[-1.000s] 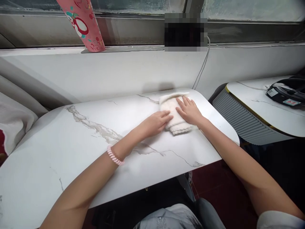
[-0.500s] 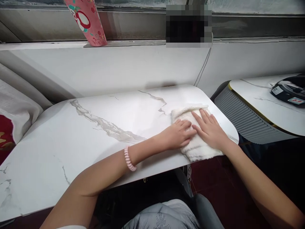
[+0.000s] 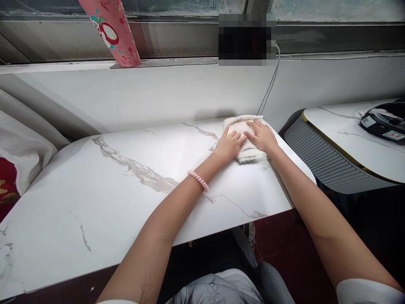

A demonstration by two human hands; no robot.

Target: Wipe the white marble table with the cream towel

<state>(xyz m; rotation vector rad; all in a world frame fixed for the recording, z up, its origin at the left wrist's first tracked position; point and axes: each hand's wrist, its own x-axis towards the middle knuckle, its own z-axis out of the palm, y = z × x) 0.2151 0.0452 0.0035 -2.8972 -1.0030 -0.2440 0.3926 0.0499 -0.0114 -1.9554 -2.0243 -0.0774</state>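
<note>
A folded white cloth point(image 3: 249, 154) lies at the far right of the white marble-look table point(image 3: 126, 190), close to the wall. My left hand point(image 3: 229, 145) presses on the cloth's left part with the fingers bent down onto it. My right hand point(image 3: 262, 135) lies flat on the cloth's right part, fingers stretched out and together. Both hands rest side by side and cover most of the cloth. A pink coil band point(image 3: 198, 179) sits on my left wrist.
A pink patterned cup point(image 3: 110, 31) stands on the window sill at the back left. A white cable point(image 3: 268, 88) hangs down the wall behind the cloth. A second marble table point(image 3: 341, 126) at the right carries a black device point(image 3: 384, 122). Bedding point(image 3: 19, 156) lies at the left.
Both hands have pushed the cloth from the table's near right edge away to the far right corner by the wall.
</note>
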